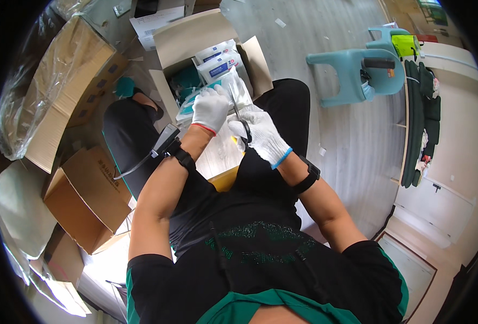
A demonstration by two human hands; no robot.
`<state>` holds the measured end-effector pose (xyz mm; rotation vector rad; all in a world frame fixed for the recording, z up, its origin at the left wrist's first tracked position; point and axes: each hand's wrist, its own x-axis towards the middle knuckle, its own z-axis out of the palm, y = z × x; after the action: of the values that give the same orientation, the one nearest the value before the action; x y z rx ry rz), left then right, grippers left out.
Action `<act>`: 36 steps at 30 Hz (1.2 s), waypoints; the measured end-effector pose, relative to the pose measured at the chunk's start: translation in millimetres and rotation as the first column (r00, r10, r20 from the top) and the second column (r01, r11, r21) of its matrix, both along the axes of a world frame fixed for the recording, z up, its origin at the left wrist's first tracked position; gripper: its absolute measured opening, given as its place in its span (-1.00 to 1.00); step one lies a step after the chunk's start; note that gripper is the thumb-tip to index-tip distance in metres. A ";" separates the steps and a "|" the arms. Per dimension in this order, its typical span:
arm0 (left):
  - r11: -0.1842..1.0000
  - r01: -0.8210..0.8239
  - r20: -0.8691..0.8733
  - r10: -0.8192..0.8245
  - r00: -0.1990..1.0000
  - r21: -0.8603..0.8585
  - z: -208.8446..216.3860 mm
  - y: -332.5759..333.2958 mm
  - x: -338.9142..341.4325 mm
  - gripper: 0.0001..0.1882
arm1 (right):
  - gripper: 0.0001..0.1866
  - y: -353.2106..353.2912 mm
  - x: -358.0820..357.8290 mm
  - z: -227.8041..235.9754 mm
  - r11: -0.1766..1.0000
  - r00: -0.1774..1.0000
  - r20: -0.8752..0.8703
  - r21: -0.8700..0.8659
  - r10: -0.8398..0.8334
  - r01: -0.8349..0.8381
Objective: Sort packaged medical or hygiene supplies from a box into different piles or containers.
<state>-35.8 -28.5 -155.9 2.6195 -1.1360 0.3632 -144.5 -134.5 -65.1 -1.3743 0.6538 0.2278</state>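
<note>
Scissor blades hidden by clear bag

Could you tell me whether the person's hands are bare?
No, both the left hand and the right hand wear white knitted gloves while handling a clear plastic bag and scissors.

Both hands wore soft white knit cloth gloves, the left hand and the right hand. They held a thin, shiny clear plastic bag and scissors with metal blades. The open box was dull brown cardboard. The stool was smooth plastic.
</note>
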 end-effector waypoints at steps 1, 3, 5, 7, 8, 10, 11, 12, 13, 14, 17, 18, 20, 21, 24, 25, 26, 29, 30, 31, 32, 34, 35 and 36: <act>0.997 0.011 0.014 -0.012 1.000 0.074 -0.7 -1.6 -0.1 -0.84 | -0.81 -2.8 0.7 -1.9 1.000 0.999 -0.037 -0.007 0.007 -0.007; 0.989 0.020 0.026 -0.024 0.999 0.149 -4.6 -2.0 0.1 -0.87 | -0.81 -4.9 7.5 -1.4 1.000 0.997 -0.073 -0.012 0.015 -0.016; 0.969 0.120 -0.049 -0.112 0.993 0.216 -10.6 1.1 -0.4 -0.92 | -0.83 -3.4 21.7 2.1 0.981 0.966 -0.233 -0.132 0.112 -0.146; 0.965 0.157 -0.073 -0.145 0.987 0.209 -13.1 -4.1 -0.2 -0.94 | -0.74 -17.8 26.0 -20.2 0.961 0.953 -0.243 -0.162 0.183 -0.226; 0.961 0.187 -0.099 -0.169 0.981 0.206 -13.3 -7.9 -0.6 -0.95 | -0.63 -27.0 27.1 -33.4 0.931 0.930 -0.258 -0.187 0.261 -0.313; 0.968 0.172 -0.096 -0.157 0.983 0.184 -10.4 -8.4 -0.5 -0.96 | -0.59 -31.3 33.3 -38.5 0.859 0.896 -0.285 -0.292 0.341 -0.420; 0.975 0.154 -0.092 -0.141 0.986 0.162 -8.9 -9.4 -0.7 -0.96 | -0.59 -34.1 33.0 -39.6 0.842 0.883 -0.335 -0.320 0.329 -0.435; 0.975 0.151 -0.092 -0.137 0.986 0.165 -12.1 -6.9 0.1 -0.96 | -0.58 -32.8 36.0 -37.4 0.819 0.865 -0.381 -0.344 0.325 -0.459; 0.976 0.161 -0.081 -0.150 0.985 0.146 -15.5 -4.2 1.6 -0.96 | -0.87 -27.8 36.9 -35.7 0.879 0.883 -0.380 -0.272 0.276 -0.391; 0.977 0.172 -0.070 -0.164 0.984 0.127 -18.9 -1.9 2.3 -0.95 | -0.87 -25.1 34.0 -32.8 0.879 0.882 -0.380 -0.269 0.279 -0.394; 0.983 0.185 -0.092 -0.184 0.979 0.004 -14.3 3.0 6.7 -0.96 | -0.84 -15.3 23.9 -21.9 0.996 0.967 -0.246 -0.042 0.059 -0.072; 0.983 0.186 -0.095 -0.184 0.978 0.006 -13.0 5.4 9.3 -0.96 | -0.84 -11.8 22.4 -17.2 0.997 0.967 -0.249 -0.039 0.060 -0.072; 0.976 0.180 -0.277 -0.206 0.938 -0.120 -11.1 11.0 20.0 -0.89 | -0.78 -7.6 19.0 -12.1 0.999 0.965 -0.257 -0.004 -0.046 0.046; 0.971 0.219 -0.376 -0.241 0.895 -0.101 -9.1 13.5 26.6 -0.88 | -0.78 -7.8 15.6 -11.9 0.999 0.965 -0.258 -0.004 -0.047 0.048; 0.927 0.269 -0.534 -0.371 0.760 -0.261 1.0 18.2 48.2 -0.88 | -0.78 -17.2 4.3 -18.8 0.992 0.979 -0.182 0.077 -0.088 0.104; 0.940 0.249 -0.604 -0.341 0.720 -0.234 2.7 17.8 54.8 -0.84 | -0.78 -23.6 0.6 -22.7 0.985 0.987 -0.157 0.155 -0.045 0.069; 0.938 0.250 -0.601 -0.345 0.721 -0.238 4.2 13.6 55.0 -0.84 | -0.78 -31.4 -3.3 -25.7 0.973 0.992 -0.128 0.229 -0.004 0.033; 0.951 0.135 -0.551 -0.273 0.789 -0.277 0.6 20.0 60.6 -0.82 | -0.78 -30.5 2.3 6.0 0.820 0.912 -0.073 -0.414 0.403 -0.395; 0.952 0.129 -0.548 -0.267 0.793 -0.278 3.5 23.7 64.8 -0.82 | -0.75 -30.2 1.1 18.8 0.600 0.822 -0.051 -0.658 0.567 -0.455; 0.965 0.020 -0.619 -0.184 0.763 -0.262 9.5 28.1 70.9 -0.80 | -0.69 -22.6 4.3 50.8 0.741 0.854 -0.177 -0.431 0.489 -0.514; 0.967 -0.089 -0.685 -0.101 0.721 -0.237 15.4 32.8 77.0 -0.79 | -0.69 -21.8 -3.5 49.3 0.737 0.850 -0.174 -0.432 0.497 -0.520; 0.923 -0.270 -0.801 -0.064 0.595 -0.274 34.1 37.1 90.1 -0.70 | -0.65 -27.3 -16.9 39.7 0.670 0.947 -0.145 -0.676 0.285 -0.305; 0.931 -0.263 -0.744 -0.014 0.668 -0.254 38.1 42.2 97.0 -0.70 | -0.54 -32.1 -10.0 30.7 0.671 0.945 -0.237 -0.665 0.226 -0.327; 0.938 -0.259 -0.678 0.037 0.734 -0.229 42.7 47.6 102.9 -0.69 | -0.54 -32.4 3.1 25.8 0.672 0.945 -0.231 -0.664 0.232 -0.327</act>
<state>67.1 19.1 -113.3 2.2461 -0.5595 -0.3412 -141.4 -167.0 -39.3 -2.2255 0.6589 0.3382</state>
